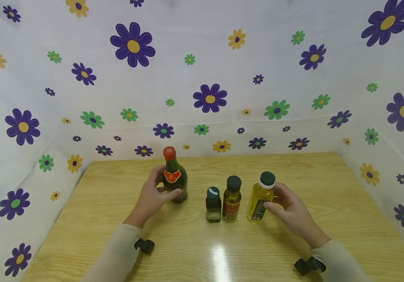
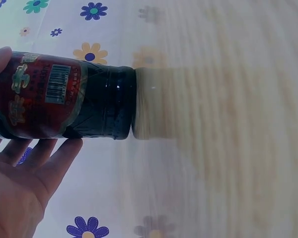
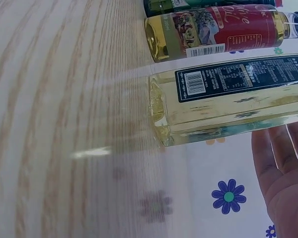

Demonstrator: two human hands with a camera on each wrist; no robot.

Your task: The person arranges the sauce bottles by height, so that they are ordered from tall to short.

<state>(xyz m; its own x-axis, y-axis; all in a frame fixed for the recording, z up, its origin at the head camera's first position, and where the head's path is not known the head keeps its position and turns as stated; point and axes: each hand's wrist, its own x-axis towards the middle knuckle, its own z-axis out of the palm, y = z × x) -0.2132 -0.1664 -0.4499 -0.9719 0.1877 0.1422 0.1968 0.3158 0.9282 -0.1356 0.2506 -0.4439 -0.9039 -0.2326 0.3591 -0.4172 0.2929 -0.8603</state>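
Observation:
My left hand (image 1: 157, 194) is around a dark glass bottle (image 1: 178, 184) with a red cap, thumb in front and fingers behind. In the left wrist view the fingers (image 2: 52, 161) reach along the bottle's side, and its base meets its reflection on the tabletop. At the right, my right hand (image 1: 291, 213) holds a clear bottle of yellow oil (image 1: 256, 199) with a dark green cap, its thumb by the dark label. The right wrist view shows that bottle's base at the tabletop, with the fingers (image 3: 278, 153) against its side.
Between the hands stand a small dark green-capped bottle (image 1: 213, 205) and an olive oil bottle (image 1: 231, 201) with a black cap and red label, side by side. The wooden table (image 1: 187, 250) meets a flower-printed cloth (image 1: 173, 78) at the back and sides.

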